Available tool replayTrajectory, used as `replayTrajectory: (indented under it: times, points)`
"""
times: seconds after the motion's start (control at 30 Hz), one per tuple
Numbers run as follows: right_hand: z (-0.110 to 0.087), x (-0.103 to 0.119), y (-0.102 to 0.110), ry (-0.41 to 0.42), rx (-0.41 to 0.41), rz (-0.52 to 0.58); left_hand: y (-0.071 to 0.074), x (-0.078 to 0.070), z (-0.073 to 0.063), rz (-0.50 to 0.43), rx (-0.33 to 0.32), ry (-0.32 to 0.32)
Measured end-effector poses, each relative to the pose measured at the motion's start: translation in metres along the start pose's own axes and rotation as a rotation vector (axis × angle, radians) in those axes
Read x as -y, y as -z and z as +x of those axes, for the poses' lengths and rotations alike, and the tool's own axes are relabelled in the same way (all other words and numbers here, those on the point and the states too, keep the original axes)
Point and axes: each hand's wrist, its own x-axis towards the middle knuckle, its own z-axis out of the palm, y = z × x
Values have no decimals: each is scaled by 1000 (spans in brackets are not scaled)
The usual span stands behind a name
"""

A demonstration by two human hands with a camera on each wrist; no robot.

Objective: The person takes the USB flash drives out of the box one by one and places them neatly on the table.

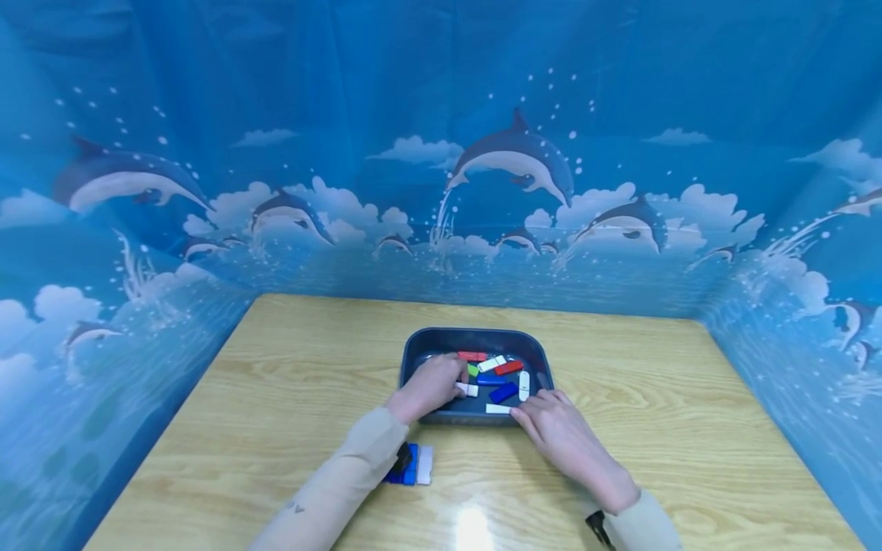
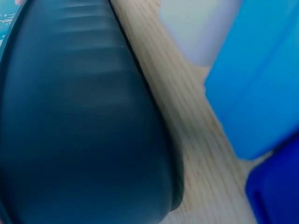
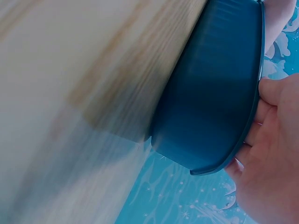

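Remotely, I'm pinching white stick (image 1: 470,390) with left hand (image 1: 430,387), long axis pointing right, inside dark tray (image 1: 468,419), left of center; right hand (image 1: 565,438) touching near right rim (image 3: 210,171), its grip unclear.

I couldn't read any text, brand or number in the three views. A dark mark (image 1: 295,507) on the left sleeve (image 1: 341,478) was too small to make out; I got nothing legible off the USB sticks (image 1: 504,392) either.
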Motion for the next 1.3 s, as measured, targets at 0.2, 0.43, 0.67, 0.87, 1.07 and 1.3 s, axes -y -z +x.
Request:
replayTrajectory:
  times: [0.2,0.43,0.67,0.87,1.07,1.3]
  points:
    - [0,0,-1,-1,-3,-2,0,1,0,-53,-4,18]
    - [0,1,-2,17,-21,-23,3,2,-3,-198,17,27]
    - [0,1,-3,17,-21,-19,12,-3,-13,-330,-48,82]
    - [1,2,-3,4,-6,-10,20,-7,-26,-460,-123,91]
    - [1,1,-2,-10,12,-6,26,-10,-40,-614,-142,136]
    - [1,0,-2,-3,-4,-26,29,-17,-61,-758,-124,128]
